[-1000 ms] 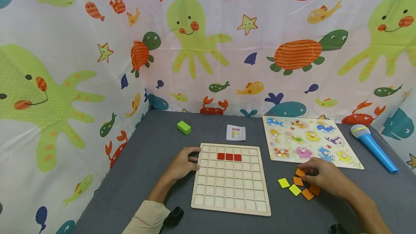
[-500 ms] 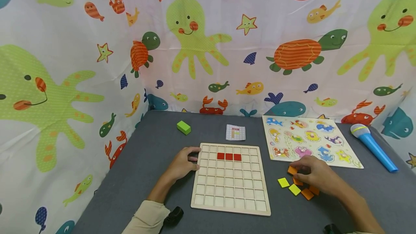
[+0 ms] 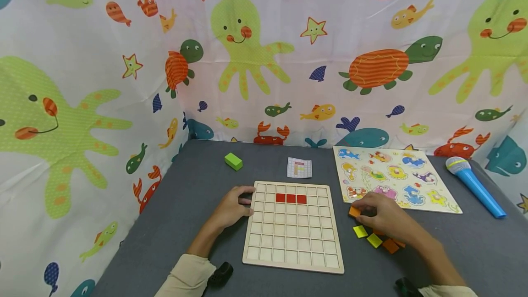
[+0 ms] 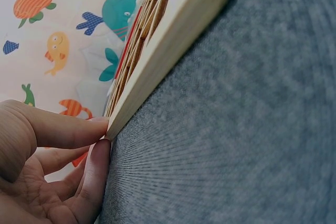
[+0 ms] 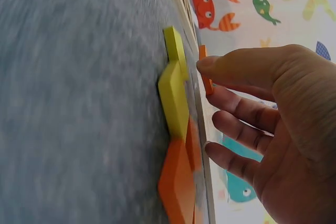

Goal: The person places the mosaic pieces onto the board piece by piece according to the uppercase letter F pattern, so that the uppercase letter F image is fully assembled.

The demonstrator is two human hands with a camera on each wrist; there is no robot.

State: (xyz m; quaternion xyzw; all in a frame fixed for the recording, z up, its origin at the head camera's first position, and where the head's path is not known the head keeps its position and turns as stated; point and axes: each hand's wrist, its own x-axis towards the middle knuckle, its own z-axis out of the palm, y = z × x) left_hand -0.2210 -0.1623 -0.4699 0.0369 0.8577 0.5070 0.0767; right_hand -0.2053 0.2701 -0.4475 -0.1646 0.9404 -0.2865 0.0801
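Note:
My left hand (image 3: pixel 232 209) holds the left edge of a wooden grid board (image 3: pixel 292 233), its thumb and fingertips at the rim in the left wrist view. Three red tiles (image 3: pixel 290 199) sit side by side in the board's second row. Right of the board, my right hand (image 3: pixel 385 214) pinches an orange square tile (image 3: pixel 354 211) between thumb and finger, raised over the table in the right wrist view. Below that hand lie two yellow tiles (image 3: pixel 374 240) and several more orange tiles (image 3: pixel 390 245), partly hidden by the hand.
A small card with a coloured grid pattern (image 3: pixel 299 167) lies behind the board. Green blocks (image 3: pixel 233 162) stand at the back left. A sea-animal puzzle board (image 3: pixel 396 178) and a blue toy microphone (image 3: pixel 476 189) lie at the right. A printed curtain (image 3: pixel 264 118) borders the table.
My right hand has lifted the orange tile from beside the pile and moved it left toward the board, passing above the other tiles. The left hand has stayed at the board's edge.

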